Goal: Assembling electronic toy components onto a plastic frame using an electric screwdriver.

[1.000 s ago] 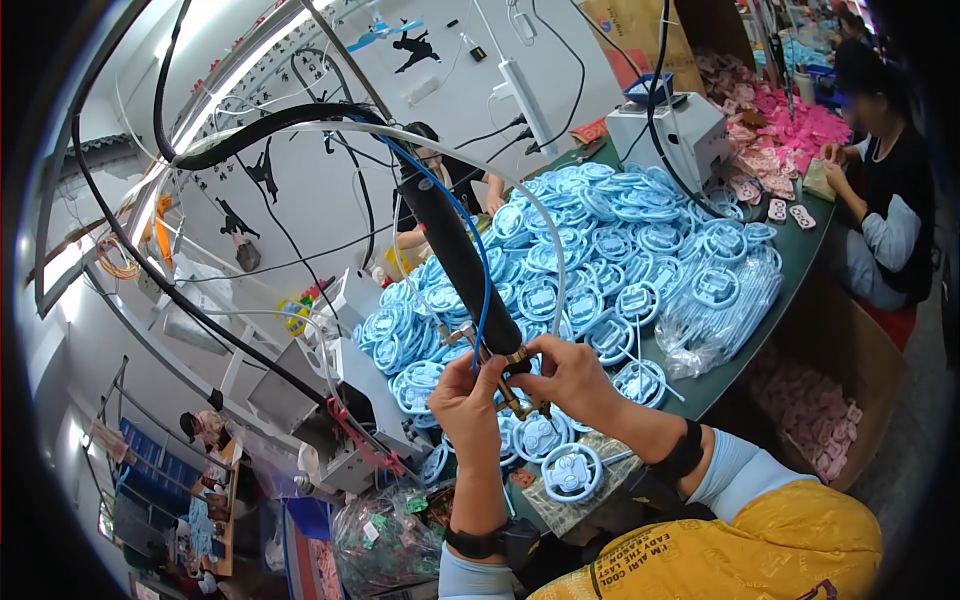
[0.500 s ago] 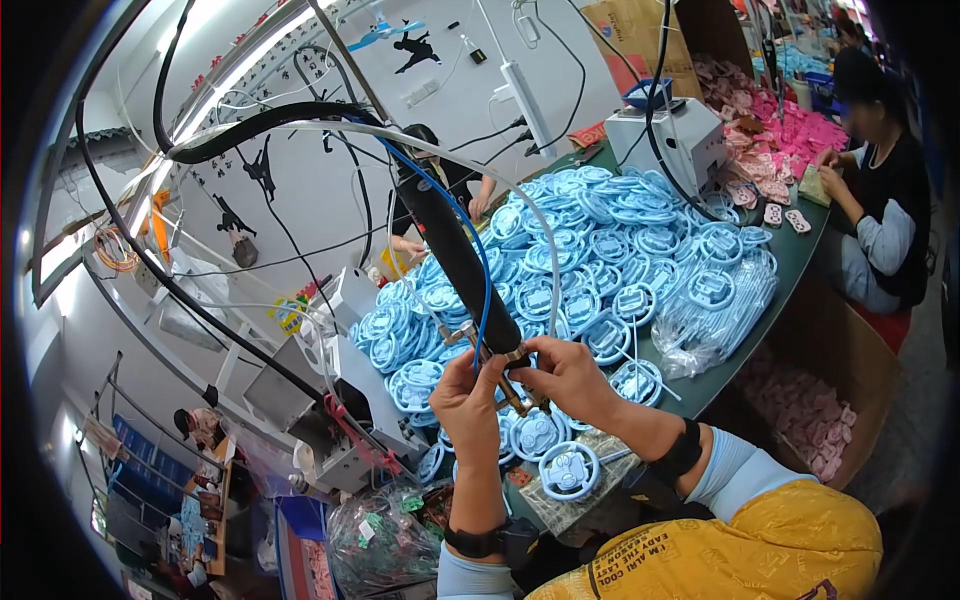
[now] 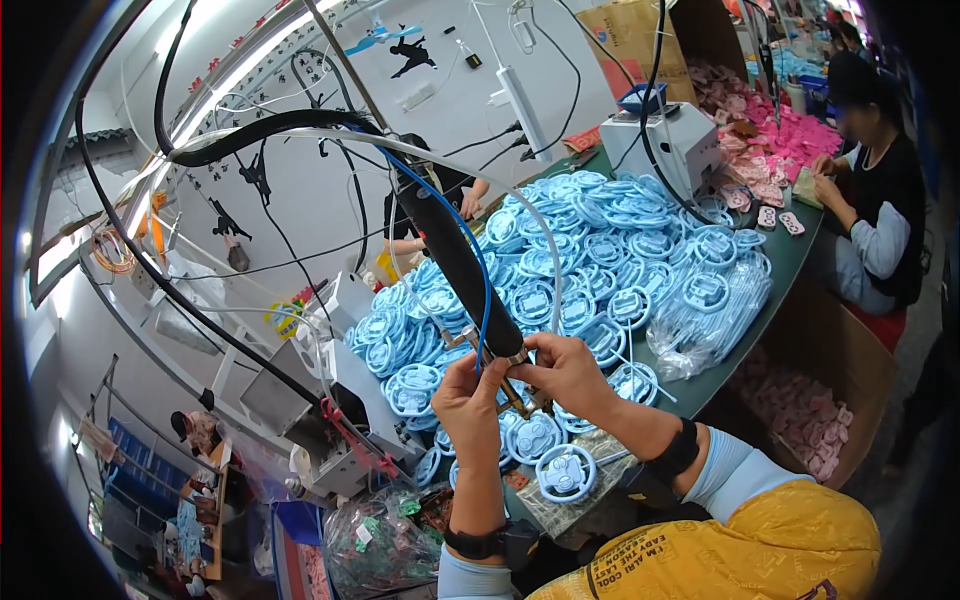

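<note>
A black cylindrical tool hangs at a slant in front of me. A thin blue tube runs along it, and it has a metal collar and brass-coloured parts at its lower end. My left hand is closed with thumb and fingertips on the collar's left side. My right hand pinches the same end from the right. The fingers partly hide the collar. Just below the brass tip lies a light blue wheel-shaped plastic piece. Nearer to me, another blue wheel piece rests on a patterned slab.
A large heap of blue wheel pieces covers much of the green table. A clear plastic bag lies at its right. White machines stand left and far right. Another person sits at the right; hoses and cables hang overhead.
The whole view has shifted very slightly. Both hands keep their hold on the tool's lower end, with only a small shift of the fingers around the collar.
</note>
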{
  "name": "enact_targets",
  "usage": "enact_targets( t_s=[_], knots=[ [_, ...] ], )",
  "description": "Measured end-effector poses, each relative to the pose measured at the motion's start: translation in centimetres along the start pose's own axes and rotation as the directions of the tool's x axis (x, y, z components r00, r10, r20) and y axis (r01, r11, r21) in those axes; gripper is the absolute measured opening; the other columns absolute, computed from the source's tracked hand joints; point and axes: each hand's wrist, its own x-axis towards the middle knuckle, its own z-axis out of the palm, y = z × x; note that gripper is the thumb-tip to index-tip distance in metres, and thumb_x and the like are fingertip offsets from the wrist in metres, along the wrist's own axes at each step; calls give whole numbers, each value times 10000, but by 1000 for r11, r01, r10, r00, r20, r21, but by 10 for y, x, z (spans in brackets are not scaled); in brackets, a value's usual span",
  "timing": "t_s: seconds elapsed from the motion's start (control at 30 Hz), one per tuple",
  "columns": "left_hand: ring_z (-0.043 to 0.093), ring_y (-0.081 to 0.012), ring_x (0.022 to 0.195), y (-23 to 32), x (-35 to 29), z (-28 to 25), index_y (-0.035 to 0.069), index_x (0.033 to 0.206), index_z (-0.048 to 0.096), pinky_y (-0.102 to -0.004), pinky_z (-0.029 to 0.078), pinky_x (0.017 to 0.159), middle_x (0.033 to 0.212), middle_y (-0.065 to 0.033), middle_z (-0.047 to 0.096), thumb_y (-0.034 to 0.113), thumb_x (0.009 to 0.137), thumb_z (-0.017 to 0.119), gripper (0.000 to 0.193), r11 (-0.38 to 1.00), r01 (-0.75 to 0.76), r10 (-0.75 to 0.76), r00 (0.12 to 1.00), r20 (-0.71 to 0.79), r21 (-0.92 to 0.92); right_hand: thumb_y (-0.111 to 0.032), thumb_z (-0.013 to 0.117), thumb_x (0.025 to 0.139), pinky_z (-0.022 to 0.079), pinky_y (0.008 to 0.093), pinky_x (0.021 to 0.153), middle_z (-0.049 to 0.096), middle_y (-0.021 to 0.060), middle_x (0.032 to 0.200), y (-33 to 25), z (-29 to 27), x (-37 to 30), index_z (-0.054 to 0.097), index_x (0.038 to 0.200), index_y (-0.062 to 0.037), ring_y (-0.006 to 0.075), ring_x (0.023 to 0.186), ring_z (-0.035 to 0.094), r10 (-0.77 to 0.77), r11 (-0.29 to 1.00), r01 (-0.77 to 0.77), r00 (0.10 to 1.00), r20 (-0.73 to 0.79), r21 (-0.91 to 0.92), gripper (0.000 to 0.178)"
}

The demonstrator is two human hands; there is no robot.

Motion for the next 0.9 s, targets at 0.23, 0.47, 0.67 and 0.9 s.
enact_targets(
  t_s=[0.23,0.47,0.67,0.9],
  knots=[
    [619,-38,737,3,-2,1,-33,1077,691,-171,410,605,880,-31,724,65,865,771,247,1000,4,-5,1000,27,19,-104,728,895,365,193,494,585,-64,647,4,-5,3,685,1097,-18,-12,547,495,79,970,-108,988,135,220,224],
    [643,-63,799,2,0,-8,-43,1098,683,-196,476,699,921,-48,730,34,876,747,244,999,40,-39,996,76,-14,-103,727,886,372,194,483,644,-43,730,1,-5,3,693,1095,-36,11,579,539,195,859,-291,947,255,422,221],
    [654,-75,830,-4,3,-15,-37,1115,674,-199,483,729,938,-54,731,17,866,748,265,997,60,-64,990,126,39,-121,726,897,349,194,445,653,-36,750,6,-12,6,684,1132,-45,13,544,524,250,817,-392,902,353,423,250],
    [656,-77,840,-9,5,-19,-45,1107,676,-201,488,739,940,-53,729,13,854,759,272,995,73,-81,989,122,69,-121,713,904,212,187,390,553,-82,662,22,-13,11,688,1150,-61,-21,437,365,247,827,-396,893,376,399,254]
  ],
)
